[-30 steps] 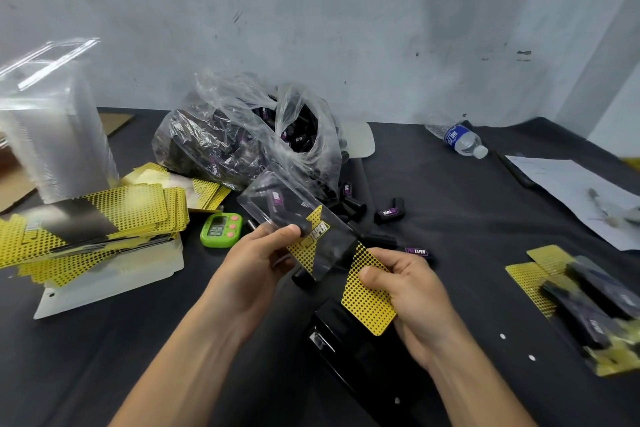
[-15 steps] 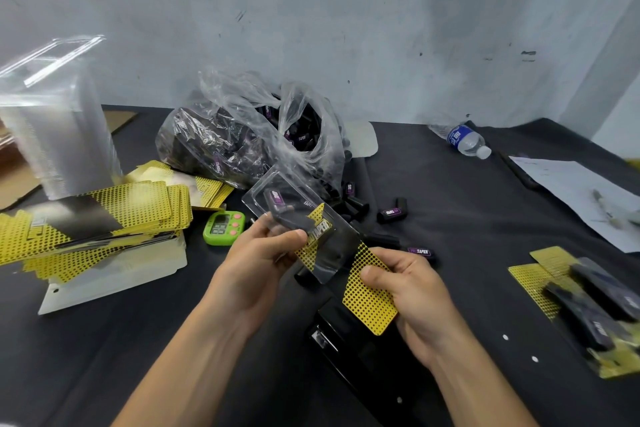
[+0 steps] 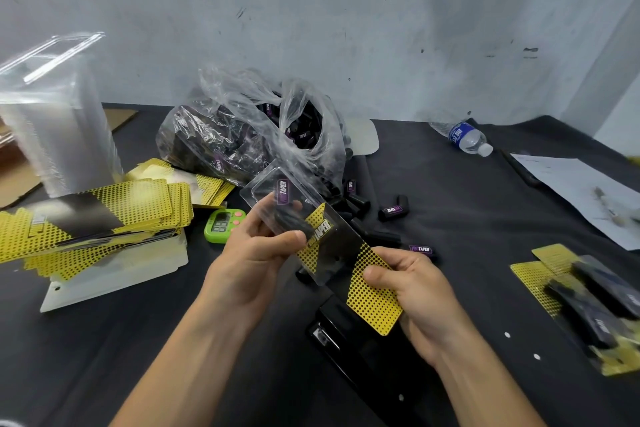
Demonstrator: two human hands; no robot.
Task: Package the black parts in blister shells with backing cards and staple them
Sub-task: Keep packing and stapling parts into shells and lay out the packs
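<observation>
My left hand pinches a clear blister shell with a black part inside it, above the table's middle. My right hand grips the lower end of a yellow-and-black backing card that lies partly slid into the shell. A black stapler lies on the table just below the card. Loose black parts are scattered behind the hands. More fill a clear plastic bag.
A stack of backing cards and a tall stack of clear shells stand at the left. A green timer sits beside them. Finished packs lie at the right, with a water bottle and paper behind.
The shell and card have shifted slightly up in my hands, and my left thumb now presses further along the shell. Both hands keep their hold.
</observation>
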